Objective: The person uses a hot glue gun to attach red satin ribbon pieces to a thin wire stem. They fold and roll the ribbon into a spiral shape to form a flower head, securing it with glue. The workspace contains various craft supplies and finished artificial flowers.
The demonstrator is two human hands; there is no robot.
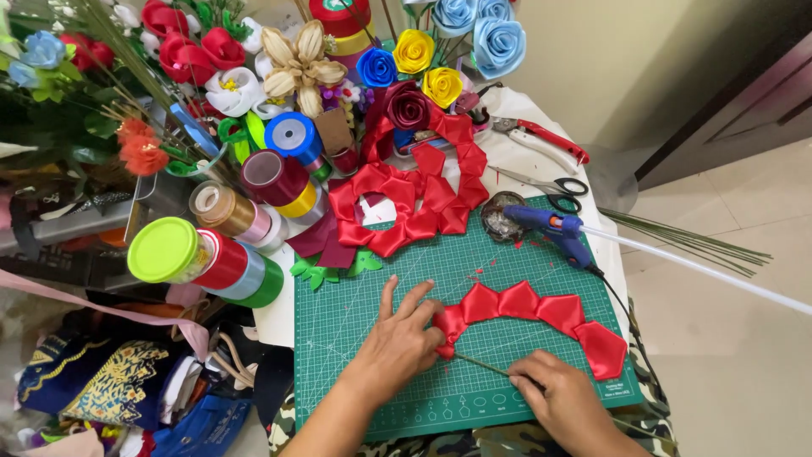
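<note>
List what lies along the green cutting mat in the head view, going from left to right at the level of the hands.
Left hand → thin stick → red ribbon petal strip → right hand, with the strip's last petal farthest right.

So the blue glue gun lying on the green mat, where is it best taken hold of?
Probably by the handle of the blue glue gun, coming from the right side of the green cutting mat. It lies flat with the nozzle pointing left toward a small dish, while the handle end, where the cord leaves, faces lower right and is unobstructed.
</note>
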